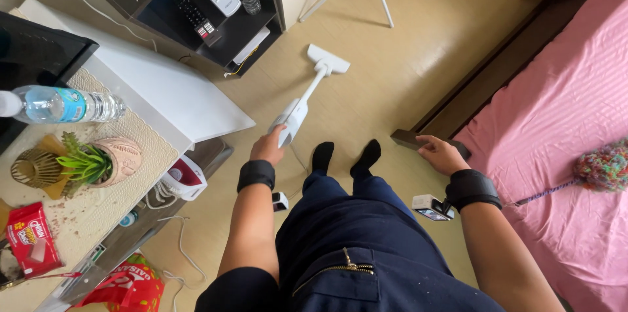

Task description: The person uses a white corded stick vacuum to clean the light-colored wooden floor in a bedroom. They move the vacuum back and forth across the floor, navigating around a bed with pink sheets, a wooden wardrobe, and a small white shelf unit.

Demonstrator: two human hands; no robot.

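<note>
My left hand (267,148) grips the handle of a white stick vacuum cleaner (306,96). Its flat head (328,61) rests on the beige floor ahead of my feet in black socks. My right hand (441,154) hovers with fingers apart over the dark wooden corner of the bed frame (418,135), holding nothing. Both wrists wear black bands with small cameras attached.
A bed with a pink sheet (562,109) and a multicoloured duster (602,167) fills the right. At left stand a white table (163,89) with a water bottle (62,104), a potted plant (98,161) and a red snack pack. A dark shelf unit (196,4) sits beyond.
</note>
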